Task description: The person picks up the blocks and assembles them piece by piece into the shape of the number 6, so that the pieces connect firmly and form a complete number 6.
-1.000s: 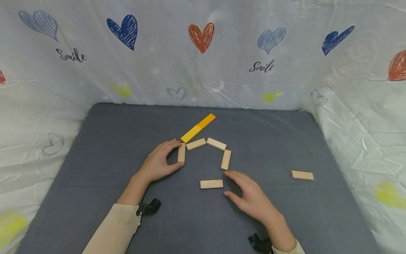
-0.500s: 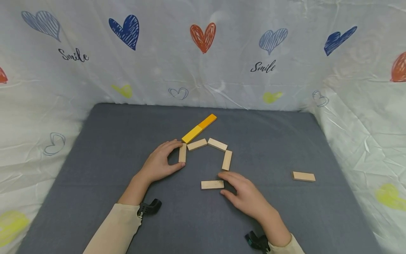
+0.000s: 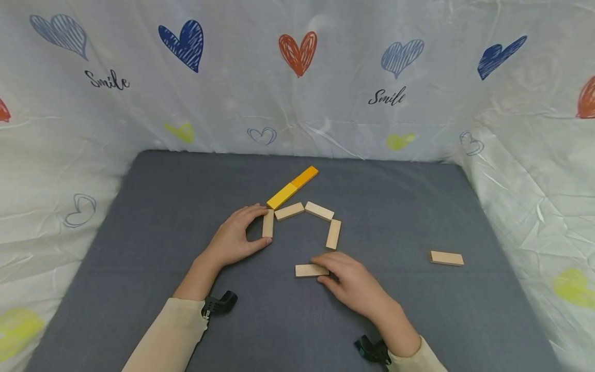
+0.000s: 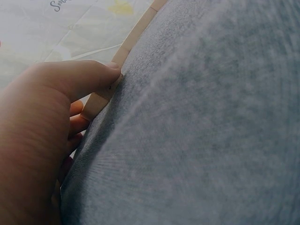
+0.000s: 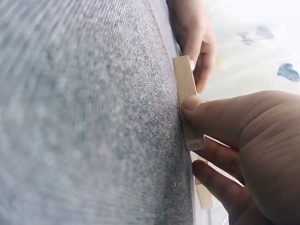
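Observation:
In the head view, my left hand (image 3: 237,232) holds a plain wooden block (image 3: 268,223) by its two ends, thumb at the near end and fingers at the far one. The left wrist view shows that thumb pressed to the wood. My right hand (image 3: 350,281) pinches the right end of another wooden block (image 3: 307,270), which lies crosswise in front. In the right wrist view the thumb (image 5: 194,105) is on this block's side, near an end stamped with a number, and its fingers are partly hidden behind. Three more plain blocks, including one at the right (image 3: 333,234), continue the arch.
Two yellow-orange blocks (image 3: 293,187) form a slanting line from the arch's left corner. A lone wooden block (image 3: 446,258) lies at the right of the grey cloth-covered table (image 3: 209,175). A white sheet with printed hearts (image 3: 260,93) hangs behind.
My right hand has moved left, from beside the crosswise block to around its right end, and now pinches it. The left hand stays on its block.

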The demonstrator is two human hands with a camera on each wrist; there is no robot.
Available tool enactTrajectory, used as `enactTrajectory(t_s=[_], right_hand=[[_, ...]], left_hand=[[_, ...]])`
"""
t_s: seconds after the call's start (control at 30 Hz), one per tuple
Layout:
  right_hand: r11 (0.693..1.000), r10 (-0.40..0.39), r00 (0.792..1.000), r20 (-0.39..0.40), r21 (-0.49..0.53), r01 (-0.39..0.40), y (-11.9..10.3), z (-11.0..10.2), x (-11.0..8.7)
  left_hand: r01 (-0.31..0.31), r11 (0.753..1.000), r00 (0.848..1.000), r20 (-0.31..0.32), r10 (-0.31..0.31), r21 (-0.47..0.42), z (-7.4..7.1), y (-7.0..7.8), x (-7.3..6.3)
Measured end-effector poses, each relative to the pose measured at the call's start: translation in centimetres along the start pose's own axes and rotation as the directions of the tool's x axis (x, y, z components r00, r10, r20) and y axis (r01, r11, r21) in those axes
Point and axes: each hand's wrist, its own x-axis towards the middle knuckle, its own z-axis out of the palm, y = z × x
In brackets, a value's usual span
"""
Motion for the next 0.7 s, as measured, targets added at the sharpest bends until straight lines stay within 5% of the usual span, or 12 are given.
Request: enactTrajectory(t_s=[0.7], right_hand=[[0.996,-0.09,0.992,-0.092,-0.036,0.087,0.2,-0.3,1.1]], left_hand=[[0.0,1.0,1.0,0.006,0.0,-0.001,-0.1,0.1,0.0]])
